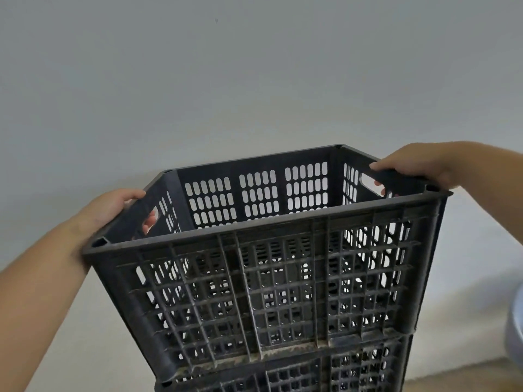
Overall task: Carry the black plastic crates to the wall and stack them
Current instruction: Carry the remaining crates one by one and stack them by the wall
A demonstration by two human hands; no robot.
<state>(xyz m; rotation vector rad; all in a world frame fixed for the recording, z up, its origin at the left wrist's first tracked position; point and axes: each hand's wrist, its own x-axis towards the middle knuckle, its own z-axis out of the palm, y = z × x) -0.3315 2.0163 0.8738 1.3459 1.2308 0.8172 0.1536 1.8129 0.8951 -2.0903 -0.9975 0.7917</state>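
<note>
Plain grey wall fills everything beyond the hands, with a strip of pale floor showing low on the right. The left hand is closed around the left handle slot of the upper crate, thumb over the rim and fingertips poking through the slot to the inside. The right hand is closed the same way on the right handle slot, fingers curled over the rim edge. Both hands grip at rim level, so the black plastic crate hangs between them and directly ahead, its long axis running from one hand to the other, broadside to the wall. It sits tilted, the right end higher and farther off than the left, so the left hand is the nearer one. Below the hands, the crate's base touches or nearly touches the rim of a lower crate of the same kind; I cannot tell whether it is fully seated. My judgement is that the coming move depends on levelling that tilt so both bases line up squarely. A pale rounded object shows at the far right edge, clear of the right hand.
</note>
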